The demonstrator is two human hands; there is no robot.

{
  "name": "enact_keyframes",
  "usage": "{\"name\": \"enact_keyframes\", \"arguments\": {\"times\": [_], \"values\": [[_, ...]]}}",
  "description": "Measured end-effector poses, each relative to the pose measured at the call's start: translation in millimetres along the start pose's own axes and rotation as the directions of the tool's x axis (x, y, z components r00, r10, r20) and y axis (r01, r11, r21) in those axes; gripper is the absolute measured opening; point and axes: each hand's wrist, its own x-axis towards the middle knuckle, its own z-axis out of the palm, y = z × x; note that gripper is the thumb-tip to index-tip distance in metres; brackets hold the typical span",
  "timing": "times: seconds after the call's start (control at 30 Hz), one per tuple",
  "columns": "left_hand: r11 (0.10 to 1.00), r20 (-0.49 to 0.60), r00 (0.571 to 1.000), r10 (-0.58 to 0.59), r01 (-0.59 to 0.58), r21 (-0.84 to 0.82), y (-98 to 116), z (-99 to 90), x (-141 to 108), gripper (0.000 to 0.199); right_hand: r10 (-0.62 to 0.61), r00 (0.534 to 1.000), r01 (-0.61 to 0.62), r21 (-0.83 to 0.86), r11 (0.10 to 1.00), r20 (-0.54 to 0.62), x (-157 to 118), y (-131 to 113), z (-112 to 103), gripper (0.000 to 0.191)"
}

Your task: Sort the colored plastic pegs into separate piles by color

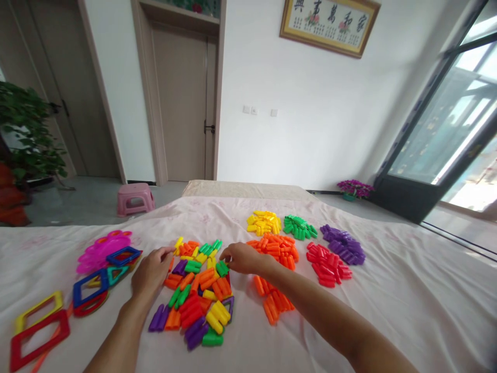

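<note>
A mixed heap of finger-shaped plastic building blocks (pixel 190 308) in red, orange, yellow, green and purple lies between my hands. My left hand (pixel 152 268) rests at the heap's left edge, its fingers stretched toward a yellow block (pixel 178 242), with nothing visible in them. At the heap's upper right, my right hand (pixel 243 258) has its fingers curled down and pinched on a green block (pixel 222 268). Just beyond that hand is a pile of orange blocks (pixel 277 248), partly covered by my right forearm; more orange blocks (pixel 277 304) lie nearer me.
Sorted piles of yellow (pixel 264 223), green (pixel 300 227), purple (pixel 344 244) and red blocks (pixel 328 264) sit at the right. Flat magnetic frames (pixel 91 287) and a pink scalloped tray (pixel 99 253) lie at the left. A pale cloth (pixel 411 300) covers the table.
</note>
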Motion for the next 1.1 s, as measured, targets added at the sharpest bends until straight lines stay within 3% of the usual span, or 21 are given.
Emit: {"name": "enact_keyframes", "arguments": {"times": [0.17, 0.3, 0.4, 0.53, 0.63, 0.83, 1.1], "values": [[1.0, 0.005, 1.0, 0.003, -0.003, 0.018, -0.2, -0.8, 0.2, 0.04, 0.003, 0.999, -0.007, -0.138, 0.99, -0.034, -12.5, -5.0, 2.6, 0.032], [1.0, 0.017, 1.0, 0.011, -0.011, 0.009, 0.4, -1.4, -0.8, 0.041, 0.15, 0.97, -0.16, -0.039, 0.986, -0.19, -16.9, 20.5, -7.3, 0.032], [1.0, 0.02, 1.0, 0.011, -0.011, 0.01, 0.1, -1.1, -0.6, 0.042, 0.367, 0.87, -0.359, 0.089, 0.929, -0.329, -20.9, 55.5, -27.5, 0.024], [1.0, 0.02, 1.0, 0.005, -0.006, 0.018, -0.4, -0.4, -0.1, 0.041, 0.608, 0.647, -0.587, 0.208, 0.782, -0.46, -28.1, 103.7, -51.2, 0.023], [1.0, 0.013, 1.0, 0.002, -0.002, 0.023, -1.1, 0.4, 0.1, 0.041, 0.666, 0.566, -0.641, 0.249, 0.726, -0.485, -29.4, 128.6, -56.1, 0.029], [1.0, -0.006, 1.0, 0.018, -0.017, 0.025, -3.1, 2.6, 1.6, 0.039, 0.673, 0.549, -0.67, 0.22, 0.709, -0.495, -12.3, 149.9, -53.2, 0.029], [1.0, -0.026, 1.0, -0.004, 0.005, 0.005, 0.0, 1.4, 0.1, 0.037, 0.664, 0.576, -0.676, 0.179, 0.715, -0.476, -0.8, 151.0, -45.3, 0.032]]}}
